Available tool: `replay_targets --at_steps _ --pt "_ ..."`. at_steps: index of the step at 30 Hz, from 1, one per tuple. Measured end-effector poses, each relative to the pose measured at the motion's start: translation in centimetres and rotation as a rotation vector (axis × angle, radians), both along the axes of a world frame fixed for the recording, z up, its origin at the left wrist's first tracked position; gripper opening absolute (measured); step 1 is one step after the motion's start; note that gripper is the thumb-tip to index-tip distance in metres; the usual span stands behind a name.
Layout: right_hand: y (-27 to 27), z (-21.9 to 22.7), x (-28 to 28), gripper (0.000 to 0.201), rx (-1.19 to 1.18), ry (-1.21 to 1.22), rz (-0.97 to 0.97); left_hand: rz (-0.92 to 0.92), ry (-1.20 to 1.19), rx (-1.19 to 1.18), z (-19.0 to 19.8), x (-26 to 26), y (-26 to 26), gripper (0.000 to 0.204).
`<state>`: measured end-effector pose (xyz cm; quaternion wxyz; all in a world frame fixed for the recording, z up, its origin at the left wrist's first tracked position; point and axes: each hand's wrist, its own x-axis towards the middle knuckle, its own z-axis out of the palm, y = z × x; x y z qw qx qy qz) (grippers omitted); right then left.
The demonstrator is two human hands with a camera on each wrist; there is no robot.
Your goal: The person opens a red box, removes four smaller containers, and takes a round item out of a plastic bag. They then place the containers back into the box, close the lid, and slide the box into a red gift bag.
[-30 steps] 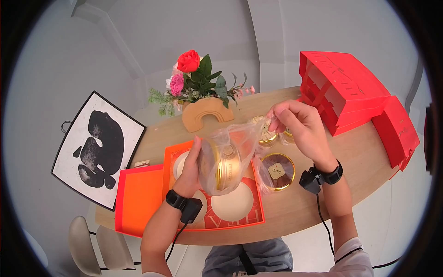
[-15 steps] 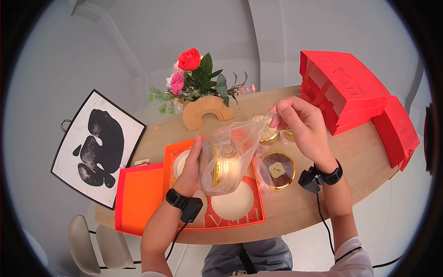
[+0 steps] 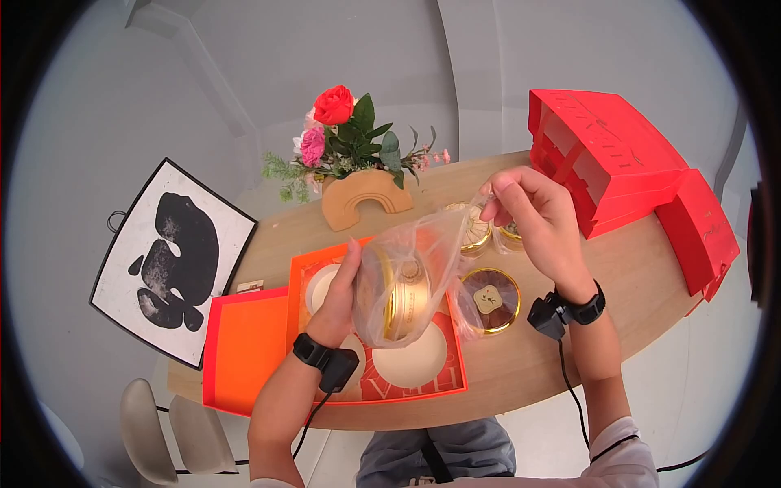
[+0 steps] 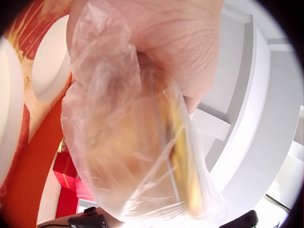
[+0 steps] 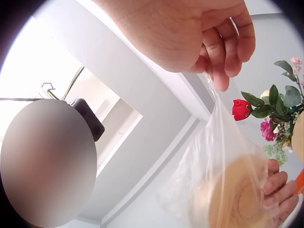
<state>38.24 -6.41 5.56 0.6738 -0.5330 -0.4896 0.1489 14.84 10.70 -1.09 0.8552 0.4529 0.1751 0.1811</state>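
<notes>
A round gold tin point(image 3: 409, 302) sits inside a thin clear plastic bag point(image 3: 446, 244), above the orange box. My left hand point(image 3: 333, 307) grips the tin from its left side through the plastic. Its palm and the crumpled bag point(image 4: 109, 99) fill much of the left wrist view, where the tin looks blurred. Higher up and to the right, my right hand point(image 3: 535, 220) pinches the gathered top of the bag. From there the plastic runs taut down to the tin, as the right wrist view shows, with the left hand's fingers point(image 5: 280, 190) along the tin's side.
The orange box point(image 3: 298, 272) has round white recesses, beside an orange tray point(image 3: 248, 350). More gold-rimmed tins, one dark-topped point(image 3: 506, 302), stand at the right. A red carton point(image 3: 618, 154), a flower vase point(image 3: 342, 203) and a black-and-white picture point(image 3: 183, 260) stand around the wooden table point(image 3: 529, 366).
My right hand has drawn the bag's top slightly up and to the right, and the plastic is more stretched. The tin in my left hand has shifted slightly right.
</notes>
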Motion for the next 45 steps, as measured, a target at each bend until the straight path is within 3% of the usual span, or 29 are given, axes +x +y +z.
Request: replay_targets --at_steps 13,17,19,23,25,29,31,32,37,38,40,41,43,45 --pt "-0.6 0.5 2.0 0.026 0.121 0.073 -0.051 0.012 0.055 0.053 0.8 -0.2 -0.5 0.069" --pt "-1.0 1.0 2.1 0.024 0.091 0.140 0.048 0.004 0.011 0.011 0.1 -0.2 -0.1 0.067" --pt "-0.8 1.0 1.7 0.022 0.032 0.156 0.124 -0.170 -0.168 -0.199 -0.5 -0.6 0.3 0.064" --pt "-0.3 -0.1 0.8 0.014 -0.096 0.032 0.180 -0.198 -0.309 -0.395 -2.0 -0.6 1.3 0.060" --pt "0.1 -0.7 -0.1 0.017 -0.109 -0.021 0.240 -0.242 -0.338 -0.256 -1.8 -0.6 1.7 0.054" --pt "0.9 -2.0 -2.3 0.017 -0.126 -0.198 0.313 -0.188 -0.330 -0.304 -0.4 -0.9 0.6 0.051" --pt "1.1 -2.4 -3.0 0.017 -0.110 -0.181 0.364 0.141 -0.042 0.401 -0.9 -1.2 0.4 0.048" --pt "1.0 -2.4 -3.3 0.016 -0.122 -0.216 0.366 0.144 -0.042 0.400 -1.0 -1.3 0.6 0.048" --pt "0.6 -1.7 -4.2 0.016 -0.099 -0.266 0.359 -0.209 -0.363 -0.270 -1.6 -1.0 1.8 0.045" --pt "0.4 -1.2 -4.4 0.015 -0.121 -0.267 0.383 -0.209 -0.363 -0.270 -1.7 -1.0 1.4 0.045" --pt "0.3 -1.1 -4.6 0.014 -0.143 -0.268 0.406 0.257 -0.062 0.801 -1.7 -0.7 0.1 0.046" --pt "0.4 -1.4 -4.9 0.016 -0.126 -0.254 0.419 0.257 -0.062 0.801 -1.7 -0.7 0.5 0.046" --pt "0.3 -1.7 -5.1 0.018 -0.108 -0.239 0.431 -0.002 -0.229 -0.385 -1.6 -0.7 1.5 0.048" --pt "0.1 -1.7 -5.3 0.014 -0.158 -0.208 0.448 0.000 -0.202 -0.357 -0.9 -0.7 1.2 0.049"
